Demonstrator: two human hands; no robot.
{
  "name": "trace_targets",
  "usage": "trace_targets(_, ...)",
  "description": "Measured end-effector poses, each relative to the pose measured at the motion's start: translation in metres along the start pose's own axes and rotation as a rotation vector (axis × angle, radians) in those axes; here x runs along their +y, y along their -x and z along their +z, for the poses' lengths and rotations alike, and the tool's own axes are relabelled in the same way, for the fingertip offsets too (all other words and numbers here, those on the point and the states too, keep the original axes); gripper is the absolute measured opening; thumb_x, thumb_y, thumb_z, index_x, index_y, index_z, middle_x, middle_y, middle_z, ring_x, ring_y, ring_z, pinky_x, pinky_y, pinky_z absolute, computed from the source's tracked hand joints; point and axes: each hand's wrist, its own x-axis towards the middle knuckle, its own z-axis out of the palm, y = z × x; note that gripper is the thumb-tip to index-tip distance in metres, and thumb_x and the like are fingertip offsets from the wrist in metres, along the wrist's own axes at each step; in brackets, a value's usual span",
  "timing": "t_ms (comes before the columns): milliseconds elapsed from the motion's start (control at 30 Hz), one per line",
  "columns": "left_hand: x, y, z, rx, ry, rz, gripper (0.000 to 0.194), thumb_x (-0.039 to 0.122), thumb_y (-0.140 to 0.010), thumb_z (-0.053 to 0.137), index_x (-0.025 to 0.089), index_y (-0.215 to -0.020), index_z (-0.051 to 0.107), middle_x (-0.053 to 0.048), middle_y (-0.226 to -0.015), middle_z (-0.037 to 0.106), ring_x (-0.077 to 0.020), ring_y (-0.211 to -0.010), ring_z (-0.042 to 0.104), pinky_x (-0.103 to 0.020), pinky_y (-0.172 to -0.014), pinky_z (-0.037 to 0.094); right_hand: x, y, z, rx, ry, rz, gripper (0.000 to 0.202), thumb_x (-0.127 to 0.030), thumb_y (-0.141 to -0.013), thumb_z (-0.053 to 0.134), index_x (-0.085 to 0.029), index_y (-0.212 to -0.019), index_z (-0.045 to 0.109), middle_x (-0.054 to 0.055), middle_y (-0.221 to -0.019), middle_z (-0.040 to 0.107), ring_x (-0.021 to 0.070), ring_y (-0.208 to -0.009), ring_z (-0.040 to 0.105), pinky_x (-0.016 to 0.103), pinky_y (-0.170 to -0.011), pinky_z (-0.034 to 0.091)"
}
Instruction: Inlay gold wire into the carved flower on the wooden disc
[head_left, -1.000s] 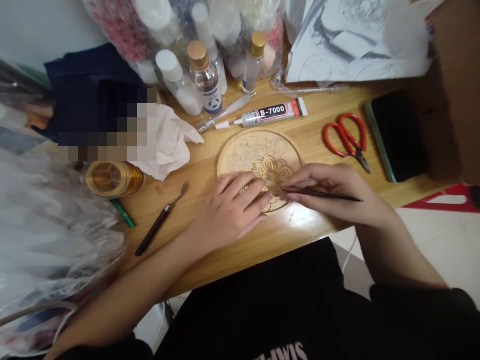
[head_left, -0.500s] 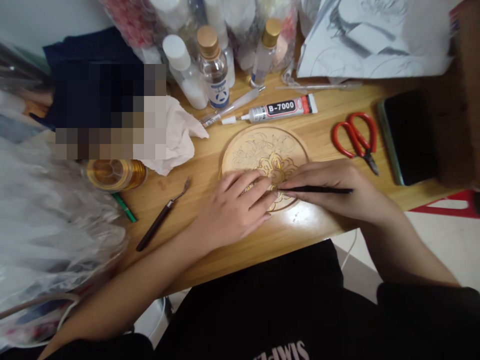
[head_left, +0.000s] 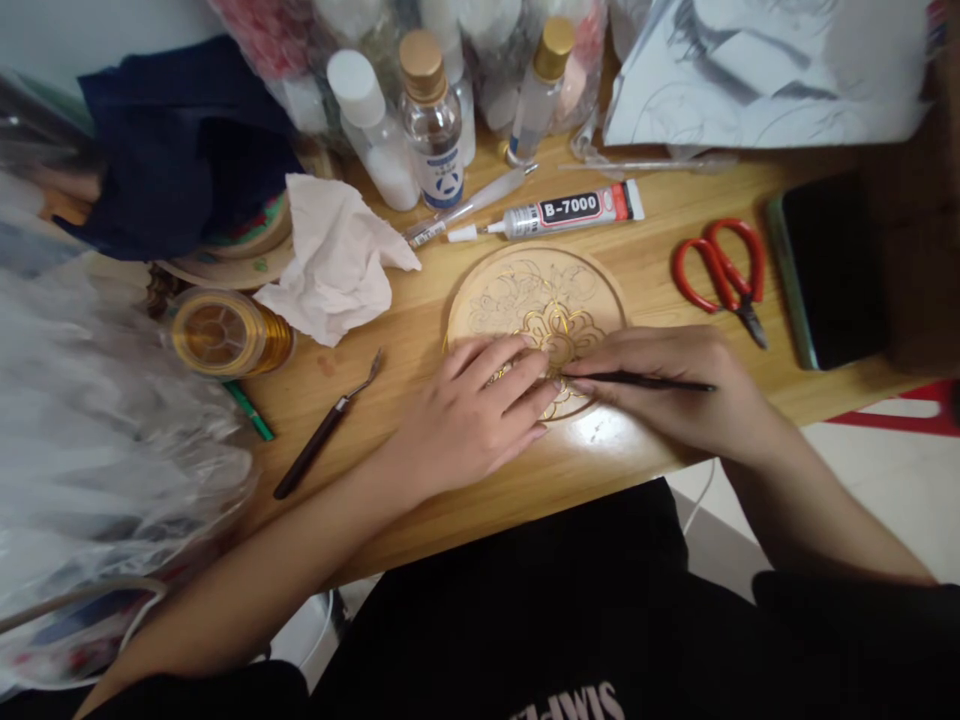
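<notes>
A round wooden plate (head_left: 536,262) lies flat on the table, with a pencilled floral drawing and gold wire (head_left: 559,322) bent into petal outlines. My left hand (head_left: 484,400) rests over its lower left part, fingers stretched out and covering some of the pattern. From the right, my right hand (head_left: 660,385) pinches slim black tweezers (head_left: 652,379); their tips reach the gold wire close to my left fingertips. What the tips touch is too small to make out.
Behind the plate lie a B-7000 glue tube (head_left: 574,208) and several bottles (head_left: 435,130). Red-handled pliers (head_left: 724,275) and a phone (head_left: 832,270) are at right. At left are a dark-handled spatula tool (head_left: 319,440), a gold wire spool (head_left: 225,332) and crumpled tissue (head_left: 337,260).
The view has shifted slightly, so the tabletop things appear a little displaced. Both hands keep nearly the same places on the plate, with the tweezers still held in my right hand.
</notes>
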Motion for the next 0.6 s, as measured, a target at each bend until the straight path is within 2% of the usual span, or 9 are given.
trace_targets(433, 0.0, 0.001, 0.001, 0.006, -0.004, 0.003, 0.026, 0.031, -0.092, 0.056, 0.015, -0.113, 0.063, -0.01, -0.121, 0.064, -0.0281, -0.118, 0.054, -0.045, -0.097, 0.044, -0.002, 0.01, 0.011, 0.097, 0.084, -0.012, 0.019, -0.024, -0.084, 0.069, -0.032, -0.101, 0.072, -0.001, -0.082, 0.074, 0.0167, -0.068, 0.066, 0.031, -0.06, 0.052)
trace_targets(600, 0.0, 0.0, 0.001, 0.003, -0.017, 0.0, 0.025, 0.03, -0.092, 0.055, 0.016, -0.112, 0.063, -0.009, -0.12, 0.065, -0.0273, -0.118, 0.054, -0.044, -0.097, 0.044, -0.006, 0.019, 0.013, 0.21, 0.113, 0.048, 0.02, -0.021, -0.08, 0.073, -0.03, -0.099, 0.073, -0.001, -0.08, 0.072, 0.013, -0.061, 0.062, 0.027, -0.054, 0.048)
